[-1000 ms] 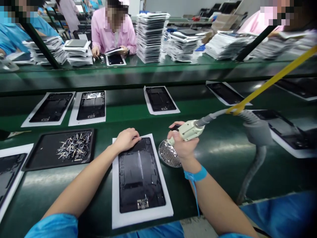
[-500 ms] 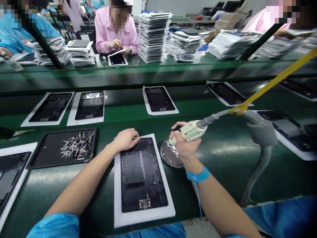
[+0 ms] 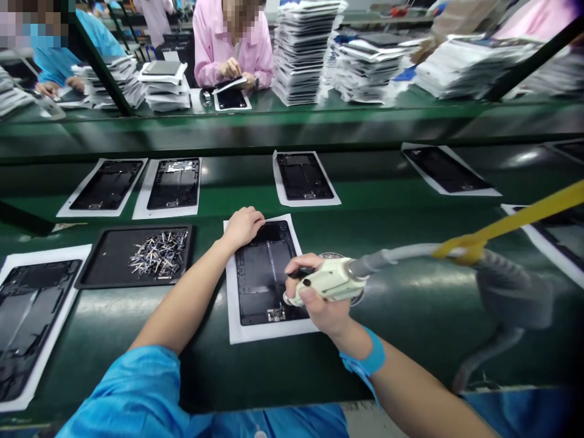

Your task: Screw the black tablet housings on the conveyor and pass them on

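A black tablet housing (image 3: 261, 261) lies on a white sheet (image 3: 233, 328) in front of me, its inside facing up. My left hand (image 3: 244, 227) is at its far left corner, fingers curled over the top edge. My right hand (image 3: 322, 301) is wrapped round a cream electric screwdriver (image 3: 335, 278) with a black lever, held over the lower right part of the housing. The hand and tool hide that part, and the screwdriver's tip is not clear. Behind the screwdriver, a round metal dish (image 3: 358, 298) is mostly covered.
A black tray (image 3: 109, 258) with a heap of small parts sits left. Another housing (image 3: 34, 310) lies at far left, and several more on sheets line the back. A grey cable (image 3: 406, 252) and yellow strap (image 3: 524, 222) run right. Across the bench, a person (image 3: 232, 48) works beside stacks.
My right hand has carried the screwdriver left from the dish to over the housing's lower part. The view has shifted. My left hand stays at the housing's far edge.
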`<state>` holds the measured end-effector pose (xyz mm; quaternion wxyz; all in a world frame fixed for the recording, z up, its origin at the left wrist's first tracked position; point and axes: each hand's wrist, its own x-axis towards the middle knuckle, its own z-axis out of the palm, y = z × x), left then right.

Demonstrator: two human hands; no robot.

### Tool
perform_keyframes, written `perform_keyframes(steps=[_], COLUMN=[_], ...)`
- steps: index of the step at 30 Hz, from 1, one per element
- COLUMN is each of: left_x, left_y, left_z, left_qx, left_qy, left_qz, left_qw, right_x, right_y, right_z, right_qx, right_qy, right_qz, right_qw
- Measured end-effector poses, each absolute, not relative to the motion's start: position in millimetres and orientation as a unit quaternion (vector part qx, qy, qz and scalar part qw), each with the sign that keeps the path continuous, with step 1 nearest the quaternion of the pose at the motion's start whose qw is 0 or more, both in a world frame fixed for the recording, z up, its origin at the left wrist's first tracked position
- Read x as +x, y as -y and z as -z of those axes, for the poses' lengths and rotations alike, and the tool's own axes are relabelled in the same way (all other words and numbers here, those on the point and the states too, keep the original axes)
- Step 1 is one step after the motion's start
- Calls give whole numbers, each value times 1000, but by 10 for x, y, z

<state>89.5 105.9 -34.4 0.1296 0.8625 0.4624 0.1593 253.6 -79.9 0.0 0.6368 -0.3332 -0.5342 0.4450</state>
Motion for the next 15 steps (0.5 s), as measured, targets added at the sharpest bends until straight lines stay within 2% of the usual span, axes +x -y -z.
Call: perform_keyframes(steps=[15], left_x=[897], left_y=[-1077], left_z=[426], left_qx=[857], left_qy=[-460], left_qz=[-176], left_qw=[150], right_x=[2418], right_y=[892], right_z=[140], right_qx=[-322], right_qy=[571], right_qz=[-471], right_qw=[590])
